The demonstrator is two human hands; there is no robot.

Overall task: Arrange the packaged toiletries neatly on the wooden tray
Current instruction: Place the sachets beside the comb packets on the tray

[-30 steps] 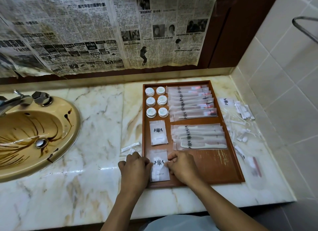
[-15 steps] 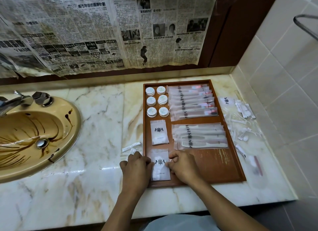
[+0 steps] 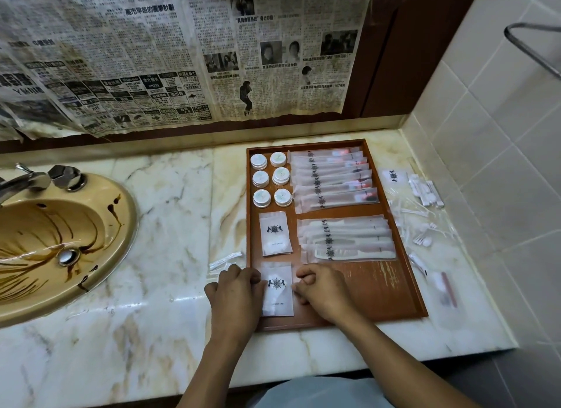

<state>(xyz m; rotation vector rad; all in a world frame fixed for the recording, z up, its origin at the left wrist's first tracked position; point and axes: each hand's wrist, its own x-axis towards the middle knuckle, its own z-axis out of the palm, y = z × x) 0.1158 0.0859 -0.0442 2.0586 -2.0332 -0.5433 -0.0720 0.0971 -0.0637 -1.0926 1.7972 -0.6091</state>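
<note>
A wooden tray [image 3: 382,289] lies on the marble counter. Its front left corner holds a white shower cap packet [image 3: 277,290]. My left hand [image 3: 235,289] pinches the packet's left edge with curled fingers, and my right hand [image 3: 321,289] pinches its right edge. A second shower cap packet [image 3: 274,234] lies just behind. Several round white soap tins [image 3: 270,180] fill the back left corner. Stacked toothbrush packets [image 3: 331,178] sit at the back right, with stacked comb packets [image 3: 346,239] in front of them.
Loose packets and cotton buds [image 3: 422,213] are scattered on the counter right of the tray, by the tiled wall. A clear packet [image 3: 226,260] lies left of the tray. A stained basin [image 3: 57,243] with tap is at the left. Newspaper covers the back wall.
Both hands stay at the front shower cap packet; they have barely shifted, and the packet sits a little straighter.
</note>
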